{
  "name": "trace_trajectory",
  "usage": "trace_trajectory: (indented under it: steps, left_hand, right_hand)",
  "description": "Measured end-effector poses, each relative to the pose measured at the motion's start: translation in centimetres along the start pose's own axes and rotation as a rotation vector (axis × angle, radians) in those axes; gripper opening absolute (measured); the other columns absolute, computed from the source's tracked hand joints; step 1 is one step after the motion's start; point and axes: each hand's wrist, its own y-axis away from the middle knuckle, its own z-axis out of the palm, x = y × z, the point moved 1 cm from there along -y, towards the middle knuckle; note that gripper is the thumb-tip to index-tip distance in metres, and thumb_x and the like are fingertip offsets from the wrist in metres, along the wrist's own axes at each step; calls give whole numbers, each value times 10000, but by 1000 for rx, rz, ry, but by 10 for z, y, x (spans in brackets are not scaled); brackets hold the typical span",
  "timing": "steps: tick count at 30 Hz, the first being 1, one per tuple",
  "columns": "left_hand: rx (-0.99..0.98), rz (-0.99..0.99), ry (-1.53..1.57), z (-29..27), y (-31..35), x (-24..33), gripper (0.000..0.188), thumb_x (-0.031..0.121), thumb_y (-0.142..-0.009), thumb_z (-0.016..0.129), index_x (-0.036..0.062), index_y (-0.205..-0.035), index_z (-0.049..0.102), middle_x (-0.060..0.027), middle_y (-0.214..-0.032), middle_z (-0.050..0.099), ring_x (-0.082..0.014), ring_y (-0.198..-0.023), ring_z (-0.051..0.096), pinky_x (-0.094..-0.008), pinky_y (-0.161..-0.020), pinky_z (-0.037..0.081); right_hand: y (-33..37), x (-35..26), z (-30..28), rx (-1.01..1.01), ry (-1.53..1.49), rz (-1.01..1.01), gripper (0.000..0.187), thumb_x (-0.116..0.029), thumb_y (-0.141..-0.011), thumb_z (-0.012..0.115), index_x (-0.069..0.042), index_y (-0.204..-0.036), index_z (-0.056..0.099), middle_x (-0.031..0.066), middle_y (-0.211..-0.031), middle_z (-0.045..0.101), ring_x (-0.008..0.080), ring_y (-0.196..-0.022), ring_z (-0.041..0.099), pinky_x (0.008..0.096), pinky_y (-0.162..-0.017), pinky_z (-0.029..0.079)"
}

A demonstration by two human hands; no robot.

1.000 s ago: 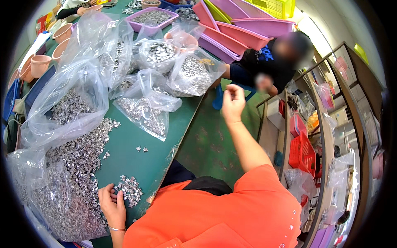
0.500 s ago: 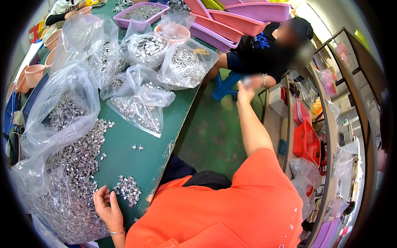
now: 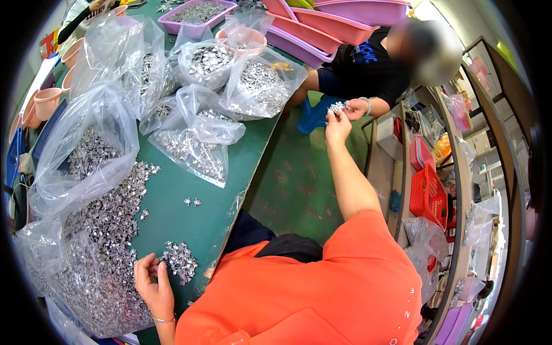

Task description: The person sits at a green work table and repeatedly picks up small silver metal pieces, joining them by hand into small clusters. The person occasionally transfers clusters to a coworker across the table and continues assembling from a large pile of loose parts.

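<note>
At arm's length over the floor, my right hand (image 3: 337,129) pinches a small silver flower-shaped metal piece (image 3: 336,107). A co-worker's hand (image 3: 358,108) meets it from the other side, and I cannot tell whether those fingers also grip the piece. My left hand (image 3: 154,289) rests at the green table (image 3: 172,221), fingers loosely curled, thumb apart, nothing visible in them. Just beside it lies a small pile of silver metal parts (image 3: 181,263). A much larger heap of similar parts (image 3: 109,230) spills from a clear plastic bag (image 3: 118,118) on its left.
More clear bags of silver pieces (image 3: 259,83) crowd the far table, with a purple tray (image 3: 198,12) and stacked pink baskets (image 3: 307,29) behind. The co-worker sits by a blue stool (image 3: 313,117). Shelving (image 3: 460,172) with a red basket (image 3: 428,195) lines the right.
My right hand has turned slightly and the silver flower piece now shows clearly at its fingertips. The co-worker has leaned to the right. My left hand has barely shifted.
</note>
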Motion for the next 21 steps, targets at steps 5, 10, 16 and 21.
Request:
trace_trajectory:
  steps: [5, 10, 16, 21]
  left_hand:
    - [7, 15, 17, 2, -2, 5, 210, -10, -917, 653, -26, -1127, 636, -93, -1030, 596, -163, -848, 606, -281, -733, 504]
    - [-6, 28, 4, 3, -3, 12, 210, -11, -912, 663, -27, -1119, 638, -91, -1011, 596, -153, -808, 592, -276, -722, 501]
    - [-7, 71, 1, 3, -4, 13, 210, -22, -904, 673, -31, -1111, 639, -91, -1003, 596, -148, -775, 583, -267, -710, 499]
    - [-34, 118, 6, 6, -9, 27, 195, -36, -897, 665, -24, -1091, 646, -86, -1018, 604, -149, -864, 617, -253, -746, 516]
  right_hand:
    - [31, -25, 12, -65, -112, -173, 150, -68, -928, 720, 21, -1047, 693, -12, -898, 667, 61, -767, 584, 224, -702, 479]
    - [59, -54, 21, -177, -102, -457, 136, -12, -897, 726, 36, -1023, 707, 94, -1015, 708, 186, -947, 651, 273, -879, 494]
    - [97, -113, 21, -235, -69, -776, 149, 35, -880, 728, 26, -1027, 711, 112, -1046, 719, 208, -950, 669, 295, -872, 516]
    - [157, -162, 31, -503, -98, -904, 153, 93, -832, 721, 33, -972, 703, 142, -1043, 734, 264, -933, 691, 325, -835, 547]
